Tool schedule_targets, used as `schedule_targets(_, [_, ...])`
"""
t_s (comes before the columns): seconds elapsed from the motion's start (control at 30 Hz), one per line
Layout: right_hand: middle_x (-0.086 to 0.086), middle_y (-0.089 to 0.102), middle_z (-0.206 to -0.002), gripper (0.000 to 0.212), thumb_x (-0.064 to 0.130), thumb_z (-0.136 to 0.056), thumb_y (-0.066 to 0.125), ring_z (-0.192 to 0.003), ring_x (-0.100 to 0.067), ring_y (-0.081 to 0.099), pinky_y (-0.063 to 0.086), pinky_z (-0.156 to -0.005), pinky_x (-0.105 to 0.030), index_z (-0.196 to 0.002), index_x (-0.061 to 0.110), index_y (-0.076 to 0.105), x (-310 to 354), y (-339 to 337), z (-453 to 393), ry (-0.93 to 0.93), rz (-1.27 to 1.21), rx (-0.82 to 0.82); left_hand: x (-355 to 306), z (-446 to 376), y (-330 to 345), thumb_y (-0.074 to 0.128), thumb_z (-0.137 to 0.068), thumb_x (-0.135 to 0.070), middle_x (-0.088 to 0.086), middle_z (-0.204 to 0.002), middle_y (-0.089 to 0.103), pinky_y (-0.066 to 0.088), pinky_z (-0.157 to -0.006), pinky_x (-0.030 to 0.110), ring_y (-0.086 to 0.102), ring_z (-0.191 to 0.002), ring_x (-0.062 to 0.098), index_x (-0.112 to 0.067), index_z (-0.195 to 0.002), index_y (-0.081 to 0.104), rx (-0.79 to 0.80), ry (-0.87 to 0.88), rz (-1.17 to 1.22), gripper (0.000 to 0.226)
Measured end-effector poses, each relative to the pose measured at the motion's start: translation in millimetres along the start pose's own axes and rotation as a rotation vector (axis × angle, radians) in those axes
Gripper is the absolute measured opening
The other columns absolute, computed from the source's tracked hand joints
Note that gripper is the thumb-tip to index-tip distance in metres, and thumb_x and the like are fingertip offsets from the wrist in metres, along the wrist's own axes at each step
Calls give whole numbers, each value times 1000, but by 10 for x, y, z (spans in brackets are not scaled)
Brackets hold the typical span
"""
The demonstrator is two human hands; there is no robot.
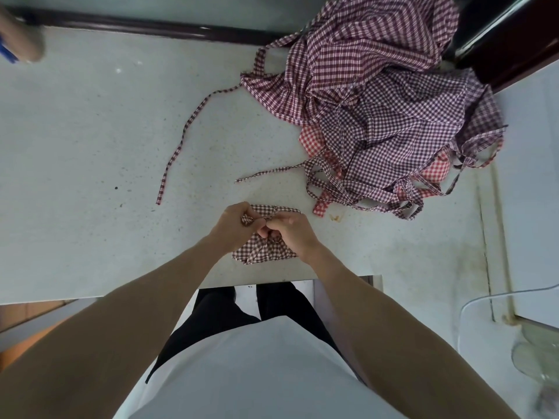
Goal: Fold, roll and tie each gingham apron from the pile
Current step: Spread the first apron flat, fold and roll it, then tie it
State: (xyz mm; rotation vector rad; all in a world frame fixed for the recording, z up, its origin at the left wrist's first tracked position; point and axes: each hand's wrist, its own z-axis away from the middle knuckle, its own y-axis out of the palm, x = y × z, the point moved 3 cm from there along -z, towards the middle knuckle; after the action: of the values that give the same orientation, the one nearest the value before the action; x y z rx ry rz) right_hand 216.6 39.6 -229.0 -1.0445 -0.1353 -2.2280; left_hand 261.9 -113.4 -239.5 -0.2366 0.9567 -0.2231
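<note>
While both hands, left hand point(234, 221) and right hand point(292, 234), pinch the apron point(263, 251) ties near the bench point(90, 146) edge, the pile point(378, 95) sits far right.

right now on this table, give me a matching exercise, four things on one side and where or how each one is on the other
Things:
1. rolled apron
2. apron pile
3. loose strap
4. right hand

Places or states:
A. heaped at the table's far right
B. lying alone, stretched across mid table
C. at the near edge, between both hands
D. fingers curled on the bundle's tie

Pairs: 1-C, 2-A, 3-B, 4-D
</note>
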Motion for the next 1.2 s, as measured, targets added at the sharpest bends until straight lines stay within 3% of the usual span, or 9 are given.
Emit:
schedule_targets(0.23, [-27, 70, -90, 18, 15, -97, 64, -71, -19, 62, 56, -67, -23, -92, 3, 76, 28, -35, 10, -72, -101, -20, -27, -3, 16, 75, -87, -21, -5, -66, 73, 44, -69, 9, 68, -67, -2, -9, -80, 63, -38, -72, 14, 18])
schedule_targets(0.47, [-4, 69, -76, 29, 28, -98, 63, -66, -12, 60, 48, -66, -27, -94, 1, 73, -32, 0, -182, 82, 65, -198, -74, 1, 3, 87, -70, -18, -3, -71, 69, 40, -53, 7, 53, -59, 6, -15, -75, 77, -173, -8, -83, 11])
schedule_targets(0.6, [-5, 67, -78, 25, 26, -97, 63, -66, -12, 58, 46, -58, -19, -91, 5, 74, -24, 27, -211, 173, 58, -174, -198, 39, 15, 78, -64, 14, -2, -75, 71, 38, -66, 2, 61, -69, 9, -13, -69, 77, -179, 439, -409, 27])
schedule_targets(0.67, [-3, 70, -83, 19, 23, -96, 64, -68, -9, 60, 48, -61, -17, -97, 7, 75, -5, 1, -211, 199, 36, -140, -256, 62, 45, 81, -57, 14, 2, -81, 73, 50, -71, 17, 68, -74, 19, -11, -69, 76, -98, 669, -535, 27])
schedule_targets(0.83, [-7, 70, -84, 13, 5, -91, 66, -80, -18, 66, 59, -76, -33, -100, 2, 74, -25, -41, -250, 304, 9, -58, -254, 55, 47, 79, -69, 7, 4, -86, 75, 59, -67, 37, 70, -74, 26, -14, -90, 74, 22, 802, -707, 30])
schedule_targets(0.9, [-7, 67, -86, 13, 1, -95, 59, -87, -20, 63, 58, -85, -36, -95, 5, 72, -30, -46, -241, 334, -7, -40, -266, 50, 22, 72, -74, 12, 5, -80, 72, 54, -68, 34, 68, -71, 26, -17, -97, 68, 62, 758, -679, 37])
schedule_targets(1.03, [-11, 62, -81, 15, 2, -99, 47, -61, -15, 54, 38, -53, -26, -101, 3, 62, 52, -124, -154, 270, -170, -36, -356, -61, -28, 64, -87, -1, 4, -90, 71, 50, -77, 33, 65, -87, 23, -8, -89, 64, 93, 338, -602, 8])
schedule_targets(1.13, [-15, 62, -89, 19, -9, -86, 49, -67, -19, 58, 40, -57, -28, -91, 7, 58, 61, -259, -85, 173, -257, -54, -317, -171, -123, 73, -86, -8, 8, -82, 68, 50, -60, 29, 61, -65, 16, -3, -81, 60, 101, -7, -266, 15])
schedule_targets(1.2, [-7, 65, -92, 21, -8, -79, 61, -77, -16, 61, 47, -67, -24, -84, 12, 63, 63, -302, 5, 40, -78, -58, -274, -171, -161, 74, -85, -8, 12, -74, 69, 45, -49, 25, 56, -50, 13, -3, -80, 60, 168, -180, -16, 16])
